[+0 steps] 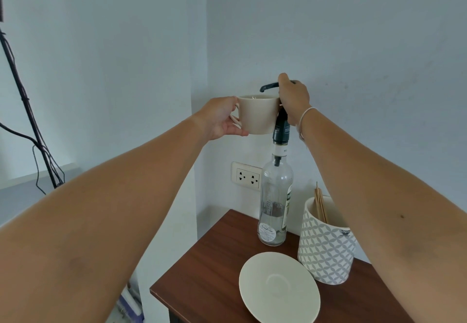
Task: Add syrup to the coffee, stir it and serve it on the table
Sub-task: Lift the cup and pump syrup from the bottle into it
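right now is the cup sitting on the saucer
No, the left hand holds the cup up under the pump spout of the syrup bottle, while the saucer lies bare on the table.

walls (pixel 353 32): pale blue, plain | wall socket (pixel 248 178): white, double | table (pixel 214 272): dark wood, in corner

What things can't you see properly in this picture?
All in the head view:
- Inside the cup: the camera looks from below its rim, so the coffee is hidden.
- Pump top: the right hand covers it; only the spout shows.
- Bottle label: print too small to read.
- Saucer and table: cut off by the bottom edge.
- Sticks: lower ends hidden inside the patterned pot.
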`<state>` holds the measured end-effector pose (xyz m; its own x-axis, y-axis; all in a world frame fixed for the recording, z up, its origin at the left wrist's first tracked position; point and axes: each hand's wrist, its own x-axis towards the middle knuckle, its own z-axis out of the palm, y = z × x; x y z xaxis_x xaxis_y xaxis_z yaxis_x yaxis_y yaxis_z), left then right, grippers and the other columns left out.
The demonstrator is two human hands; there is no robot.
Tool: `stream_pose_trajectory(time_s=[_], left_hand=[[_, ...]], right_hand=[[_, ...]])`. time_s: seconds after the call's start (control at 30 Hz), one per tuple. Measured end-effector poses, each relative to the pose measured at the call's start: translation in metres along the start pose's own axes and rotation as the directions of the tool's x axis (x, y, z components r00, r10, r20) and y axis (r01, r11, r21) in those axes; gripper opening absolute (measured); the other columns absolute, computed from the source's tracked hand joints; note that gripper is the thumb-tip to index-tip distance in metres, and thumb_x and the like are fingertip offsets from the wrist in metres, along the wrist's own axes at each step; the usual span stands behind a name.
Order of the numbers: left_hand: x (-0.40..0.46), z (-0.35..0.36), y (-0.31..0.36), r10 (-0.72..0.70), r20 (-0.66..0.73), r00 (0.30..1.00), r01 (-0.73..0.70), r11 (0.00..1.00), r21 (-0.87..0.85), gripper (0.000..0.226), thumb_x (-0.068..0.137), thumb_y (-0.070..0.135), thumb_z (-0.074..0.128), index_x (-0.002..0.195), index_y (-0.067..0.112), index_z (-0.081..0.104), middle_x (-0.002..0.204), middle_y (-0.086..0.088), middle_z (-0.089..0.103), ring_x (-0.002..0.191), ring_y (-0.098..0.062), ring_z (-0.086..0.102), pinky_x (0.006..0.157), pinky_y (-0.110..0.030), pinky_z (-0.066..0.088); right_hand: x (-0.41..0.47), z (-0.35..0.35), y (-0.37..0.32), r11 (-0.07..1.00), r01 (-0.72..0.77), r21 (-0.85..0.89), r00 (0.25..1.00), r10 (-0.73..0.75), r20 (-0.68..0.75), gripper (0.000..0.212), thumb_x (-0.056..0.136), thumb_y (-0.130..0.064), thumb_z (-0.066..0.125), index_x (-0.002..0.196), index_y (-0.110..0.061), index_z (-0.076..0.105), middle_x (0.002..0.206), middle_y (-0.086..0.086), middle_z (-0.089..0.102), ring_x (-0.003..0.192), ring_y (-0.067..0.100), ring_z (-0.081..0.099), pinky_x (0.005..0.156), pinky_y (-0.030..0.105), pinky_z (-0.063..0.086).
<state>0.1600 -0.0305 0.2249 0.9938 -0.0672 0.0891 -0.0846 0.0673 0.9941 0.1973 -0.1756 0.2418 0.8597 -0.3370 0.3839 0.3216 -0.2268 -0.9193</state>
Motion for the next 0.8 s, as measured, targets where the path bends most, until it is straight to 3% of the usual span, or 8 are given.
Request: stream_pose_trajectory(time_s=[0.1,0.47,0.67,0.8], left_hand=[[0.0002,-0.0002,0.0011,-0.005,0.001,1.0,0.005,1.0,-0.004,0.053,0.096,0.014,0.043,0.144,-0.004,0.028,0.132,-0.021,0.043,0.071,-0.035,0.06,0.045,-0.04,0.057],[-0.0008,0.0005,0.0019,-0.002,0.0,1.0,0.002,1.0,-0.006,0.052,0.096,0.013,0.043,0.143,-0.004,0.029,0.144,-0.024,0.038,0.072,-0.036,0.06,0.046,-0.04,0.056],[-0.0014,0.0005,0.0009,-0.013,0.006,1.0,0.013,1.0,0.0,0.052,0.097,0.014,0.042,0.144,-0.004,0.029,0.125,-0.02,0.042,0.071,-0.034,0.06,0.051,-0.045,0.057],[-0.0026,0.0006,-0.0007,-0.011,0.004,1.0,0.011,1.0,-0.004,0.052,0.097,0.014,0.042,0.144,-0.004,0.029,0.13,-0.019,0.042,0.072,-0.035,0.06,0.047,-0.04,0.057]], right_hand=[[0.0003,0.0001,0.0002,1.0,0.014,0.013,1.0,-0.014,-0.01,0.028,0.087,-0.034,0.042,0.064,-0.018,0.038,0.065,-0.004,0.04,0.059,0.014,0.038,0.062,0.029,0.035],[0.0003,-0.0003,-0.0004,0.999,0.04,0.015,0.999,-0.04,-0.032,0.03,0.088,-0.03,0.044,0.061,-0.018,0.036,0.061,-0.004,0.036,0.056,0.013,0.036,0.053,0.025,0.03],[-0.0007,-0.0007,0.0031,0.999,0.049,0.009,0.998,-0.049,-0.041,0.032,0.088,-0.029,0.044,0.059,-0.018,0.034,0.06,-0.004,0.036,0.055,0.012,0.034,0.052,0.025,0.029],[-0.0005,-0.0007,0.004,0.998,0.055,0.012,0.998,-0.054,-0.041,0.033,0.088,-0.028,0.044,0.059,-0.018,0.033,0.06,-0.005,0.035,0.055,0.012,0.034,0.052,0.024,0.029]])
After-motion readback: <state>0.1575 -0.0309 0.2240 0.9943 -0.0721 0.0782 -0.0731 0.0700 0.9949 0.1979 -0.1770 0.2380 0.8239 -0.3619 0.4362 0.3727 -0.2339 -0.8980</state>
